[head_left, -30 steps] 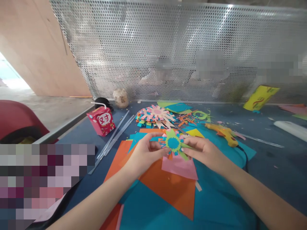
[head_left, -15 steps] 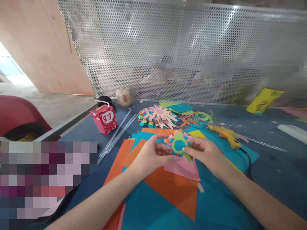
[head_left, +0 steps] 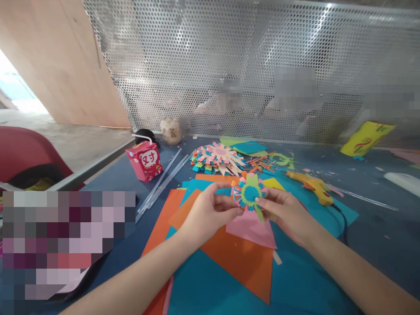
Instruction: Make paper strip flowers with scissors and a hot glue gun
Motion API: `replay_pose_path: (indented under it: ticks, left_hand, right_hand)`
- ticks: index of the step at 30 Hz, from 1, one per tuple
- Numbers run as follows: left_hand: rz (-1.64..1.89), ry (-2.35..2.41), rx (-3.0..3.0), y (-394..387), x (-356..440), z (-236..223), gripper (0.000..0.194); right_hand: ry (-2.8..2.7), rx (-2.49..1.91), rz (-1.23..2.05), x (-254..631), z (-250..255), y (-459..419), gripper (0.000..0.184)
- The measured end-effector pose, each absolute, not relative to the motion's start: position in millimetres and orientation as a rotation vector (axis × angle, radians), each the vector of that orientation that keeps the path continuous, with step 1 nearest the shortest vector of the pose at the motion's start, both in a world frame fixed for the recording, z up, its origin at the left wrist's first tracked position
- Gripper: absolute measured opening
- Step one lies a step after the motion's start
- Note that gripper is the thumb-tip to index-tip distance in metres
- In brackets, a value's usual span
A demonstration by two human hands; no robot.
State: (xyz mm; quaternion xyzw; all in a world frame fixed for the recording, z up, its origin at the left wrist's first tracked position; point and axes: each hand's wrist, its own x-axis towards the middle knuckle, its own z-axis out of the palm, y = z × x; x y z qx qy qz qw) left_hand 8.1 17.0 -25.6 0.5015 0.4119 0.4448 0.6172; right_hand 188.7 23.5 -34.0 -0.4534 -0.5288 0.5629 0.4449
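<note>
A small layered paper flower (head_left: pixel 250 193), green with a blue centre and pink and orange fringes, is held above the table between both hands. My left hand (head_left: pixel 210 212) pinches its left edge with thumb and fingers. My right hand (head_left: pixel 285 212) grips its right side, thumb on the green layer. Under the hands lie a pink paper sheet (head_left: pixel 252 229), an orange sheet (head_left: pixel 243 258) and blue sheets (head_left: pixel 295 280).
A finished paper flower (head_left: pixel 218 157) lies further back, beside paper scraps (head_left: pixel 262 162). A yellow glue gun (head_left: pixel 311 184) with a black cord sits to the right. A red juice carton (head_left: pixel 144 161) and clear glue sticks (head_left: pixel 164 179) lie left. A perforated metal screen (head_left: pixel 256 65) closes the table's far side.
Both hands have lifted the small flower slightly up and to the right and turned it a little. The view has tilted slightly.
</note>
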Motion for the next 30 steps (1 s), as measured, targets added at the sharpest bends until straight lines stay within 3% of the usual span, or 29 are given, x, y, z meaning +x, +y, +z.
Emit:
replay_pose_path:
  ticks: [10,16,22,26,30]
  left_hand:
    - [1.073,0.952,1.260,18,8,-32,0.044]
    - [1.210,0.943,1.512,11,6,-24,0.033]
    - [1.280,0.841,1.600,4,1,-19,0.046]
    - [1.279,0.750,1.581,2,0,-20,0.049]
    - [1.274,0.684,1.587,0,-2,-19,0.043]
  right_hand:
    - [-1.354,-1.057,1.356,191,-38,24,0.021]
    - [-1.438,-0.956,1.255,196,-41,24,0.014]
    - [-1.845,-0.653,0.721,203,-25,16,0.005]
    - [-2.130,-0.575,0.156,211,-14,7,0.019]
    - [-2.221,-0.574,-0.142,215,-7,-1,0.020]
